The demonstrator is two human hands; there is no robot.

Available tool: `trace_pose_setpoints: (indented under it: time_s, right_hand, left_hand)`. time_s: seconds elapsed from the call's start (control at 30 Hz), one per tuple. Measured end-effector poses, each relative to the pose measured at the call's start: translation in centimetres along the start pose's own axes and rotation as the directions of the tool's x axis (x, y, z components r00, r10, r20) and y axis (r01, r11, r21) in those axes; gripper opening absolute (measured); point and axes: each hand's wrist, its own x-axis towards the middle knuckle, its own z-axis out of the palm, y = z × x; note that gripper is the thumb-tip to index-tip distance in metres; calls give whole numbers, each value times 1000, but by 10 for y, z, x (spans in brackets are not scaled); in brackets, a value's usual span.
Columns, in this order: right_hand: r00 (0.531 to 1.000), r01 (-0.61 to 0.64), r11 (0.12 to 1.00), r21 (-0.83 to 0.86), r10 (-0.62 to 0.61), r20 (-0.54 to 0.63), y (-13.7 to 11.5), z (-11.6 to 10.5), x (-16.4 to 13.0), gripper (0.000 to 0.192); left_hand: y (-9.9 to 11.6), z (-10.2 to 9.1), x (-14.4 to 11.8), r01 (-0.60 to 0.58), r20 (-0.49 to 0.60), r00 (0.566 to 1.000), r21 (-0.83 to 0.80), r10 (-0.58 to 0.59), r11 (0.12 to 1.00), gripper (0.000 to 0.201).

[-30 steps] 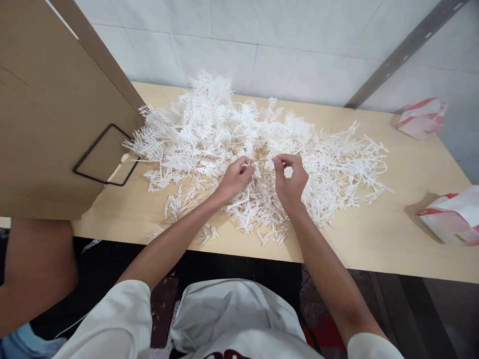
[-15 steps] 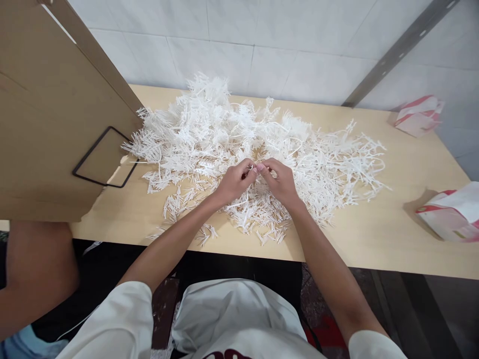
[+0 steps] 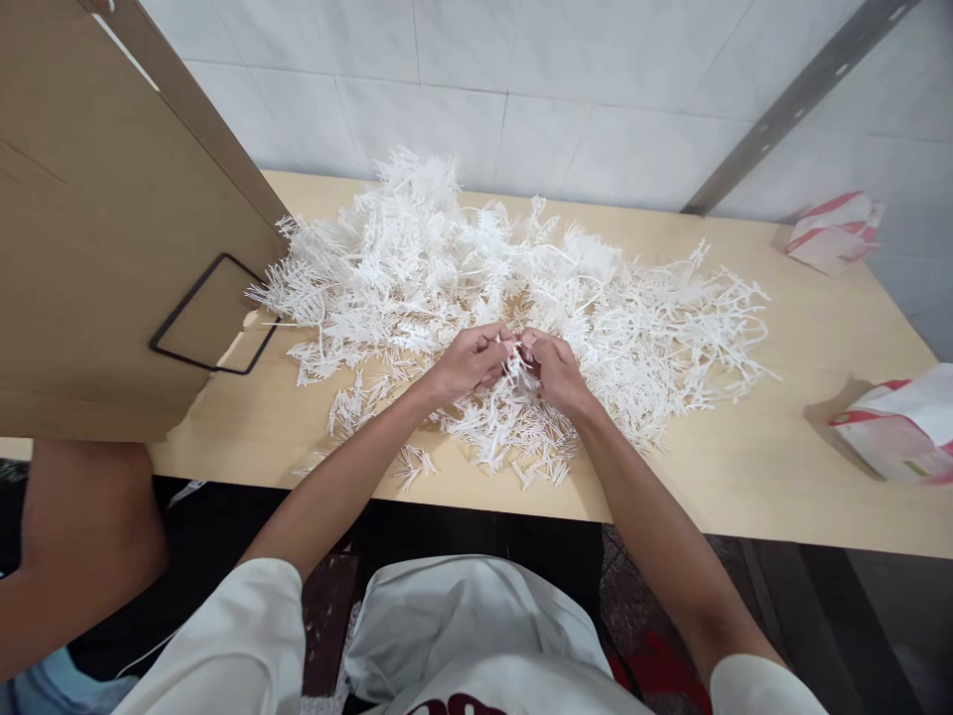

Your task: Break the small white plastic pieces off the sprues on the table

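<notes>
A large heap of white, thin-branched plastic pieces (image 3: 417,248) lies on the table, looking like feathery plastic sprigs. Over its front middle part, my left hand (image 3: 471,362) is closed in a pinch on a small white branched plastic piece (image 3: 517,369). Beside it my right hand (image 3: 555,369) has thumb and fingers closed at the same piece from the other side. The fingertips nearly meet, and they hide part of what they grip. Short loose white bits (image 3: 513,442) are scattered below my hands.
A tall cardboard sheet (image 3: 111,228) stands at the left, with a black wire frame (image 3: 186,308) by its edge. Two red-and-white paper packets (image 3: 893,427) are on the right of the wooden table (image 3: 745,467). Another person's arm (image 3: 89,536) shows lower left. A tiled wall (image 3: 462,119) rises behind.
My hands have moved slightly apart, the right one a little rightward and down. More of the white branched piece shows between my fingers.
</notes>
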Motion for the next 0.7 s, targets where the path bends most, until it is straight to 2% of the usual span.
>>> trace_pose_setpoints:
  time_s: [0.1,0.17,0.27,0.37,0.57,0.7]
  right_hand:
    - [998,64,991,114,-61,-24,-2,0,3,35]
    - [990,126,992,32,-123,-68,-6,0,4,29]
    - [961,224,954,-200,-251,-118,-10,1,4,28]
    - [938,278,888,-367,-334,-97,-12,4,2,30]
    - [950,235,819,-523,-307,-54,-7,3,2,25]
    - [966,227,747,-625,-254,48,-5,-1,3,24]
  left_hand:
    - [2,-3,4,-104,-176,981,-103,85,989,16]
    - [0,-6,8,-171,-264,954,-93,142,981,14]
    - [-7,-10,13,-143,-233,960,75,157,987,13]
    - [-13,-11,14,-153,-183,962,246,201,957,22]
    - [-17,-10,9,-181,-85,959,544,269,819,29]
    - [-17,-8,7,-161,-68,957,684,282,712,27]
